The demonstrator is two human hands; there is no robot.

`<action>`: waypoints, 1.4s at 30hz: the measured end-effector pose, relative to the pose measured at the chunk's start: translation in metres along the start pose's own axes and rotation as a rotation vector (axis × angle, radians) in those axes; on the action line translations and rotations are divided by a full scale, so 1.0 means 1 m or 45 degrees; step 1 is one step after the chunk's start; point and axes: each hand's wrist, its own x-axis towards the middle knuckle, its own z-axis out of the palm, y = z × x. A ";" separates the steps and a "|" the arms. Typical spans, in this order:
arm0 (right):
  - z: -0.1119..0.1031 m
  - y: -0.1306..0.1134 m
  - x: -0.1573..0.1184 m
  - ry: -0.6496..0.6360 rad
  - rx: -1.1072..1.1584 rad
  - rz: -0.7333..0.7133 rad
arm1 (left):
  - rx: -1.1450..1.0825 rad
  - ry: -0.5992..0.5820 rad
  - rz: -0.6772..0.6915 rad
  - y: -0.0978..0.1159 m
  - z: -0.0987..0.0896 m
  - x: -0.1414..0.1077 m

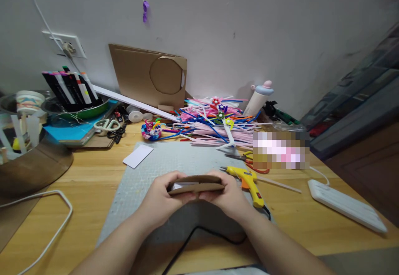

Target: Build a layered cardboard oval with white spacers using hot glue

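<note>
Both my hands hold one small folded piece of cardboard (196,188) above the grey cutting mat (134,196). My left hand (160,198) grips its left end and my right hand (229,196) its right end, thumbs on the near side. Its two brown layers bow apart, and something white shows in the gap between them. To the right of my right hand lies a yellow glue gun (247,179). A white card (138,156) rests on the mat's far left corner.
Pipe cleaners (215,129) pile up at the back, near a bottle (258,100). Cardboard with a round cutout (134,71) leans on the wall. Pliers (238,157) lie right of the mat, a white power strip (346,206) farther right. A black cord (183,246) crosses the front.
</note>
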 end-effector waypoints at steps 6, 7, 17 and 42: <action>0.003 -0.001 0.005 -0.011 -0.012 0.016 | 0.017 0.041 0.062 -0.010 -0.005 0.004; 0.004 -0.002 0.006 -0.018 -0.011 0.020 | 0.016 0.050 0.068 -0.010 -0.006 0.004; -0.001 0.004 0.008 0.051 0.155 0.014 | -0.434 0.291 0.016 -0.033 -0.013 0.004; -0.005 0.007 0.003 -0.026 0.000 0.051 | -0.132 -0.064 -0.004 -0.028 -0.005 0.003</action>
